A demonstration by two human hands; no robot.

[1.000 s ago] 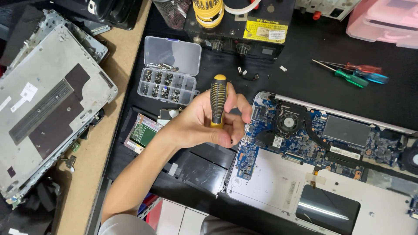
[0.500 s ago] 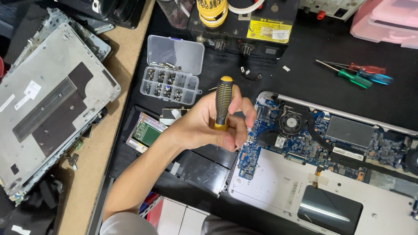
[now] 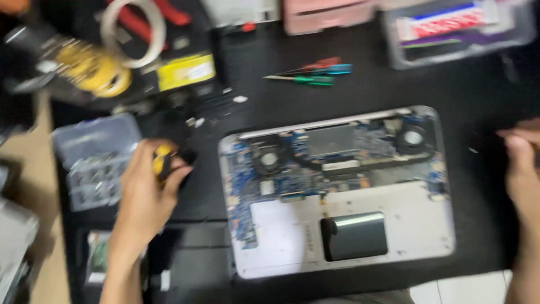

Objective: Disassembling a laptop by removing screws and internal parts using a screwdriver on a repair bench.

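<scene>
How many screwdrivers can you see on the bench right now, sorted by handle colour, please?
Yellow and black, gripped in the left hand: 1 yellow-and-black screwdriver
Green: 1 green screwdriver
Blue: 1 blue screwdriver
Red: 1 red screwdriver
Total: 4, though the frame is blurred.

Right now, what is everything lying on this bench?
Laptop: one, opened, silver shell with blue board and two fans, centre of the black mat.
Screwdrivers: about three, red, blue and green, above the laptop.
Parts box: one, clear, compartments, left of the laptop.
Tape roll: one, yellow, top left.
White ring: one, top left.
Pink case: one, top edge.
Clear tray: one, top right, blurred contents.
Left hand: closed on a yellow and black screwdriver handle, beside the parts box.
Right hand: at the right edge, holding nothing visible.
</scene>
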